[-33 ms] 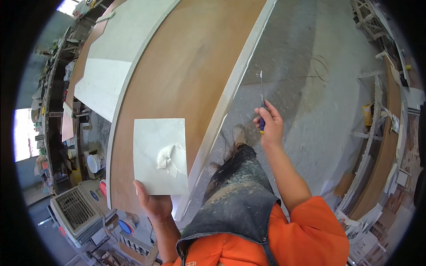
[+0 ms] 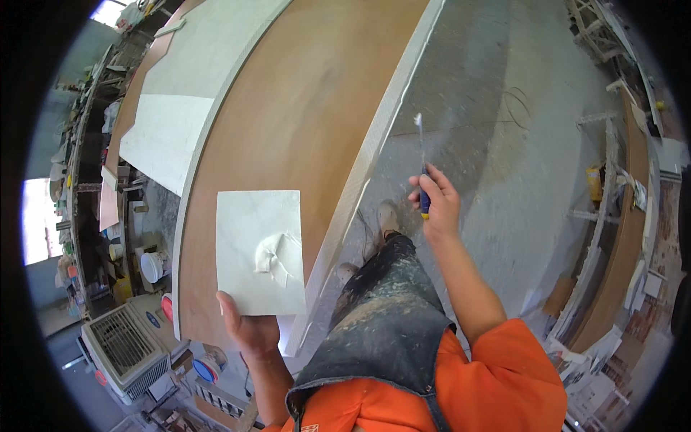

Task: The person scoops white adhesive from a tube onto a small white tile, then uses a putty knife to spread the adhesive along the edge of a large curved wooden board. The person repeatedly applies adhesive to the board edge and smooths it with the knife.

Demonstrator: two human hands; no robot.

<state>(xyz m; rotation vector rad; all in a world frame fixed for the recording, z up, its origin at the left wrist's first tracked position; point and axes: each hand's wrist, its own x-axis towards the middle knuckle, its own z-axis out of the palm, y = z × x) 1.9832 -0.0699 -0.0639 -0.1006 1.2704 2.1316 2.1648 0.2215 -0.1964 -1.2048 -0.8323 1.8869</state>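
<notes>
My left hand grips the lower edge of a flat, pale rectangular board, thumb at its left side and fingers hidden beneath. A smeared mound of white putty lies on the board, right of its middle. Over the floor to the right, my right hand is closed round the blue and yellow handle of a narrow putty knife. Its thin blade points away from me, with a white dab of putty at the tip. The knife and the board are well apart.
A long brown panel with pale raised edges stretches away beneath the board. White panels lie beyond it on the left. An air cooler and buckets stand at lower left. Timber racking lines the right side.
The putty knife has turned slightly in my right hand, so the white dab at its tip shows larger. The board in my left hand has barely moved.
</notes>
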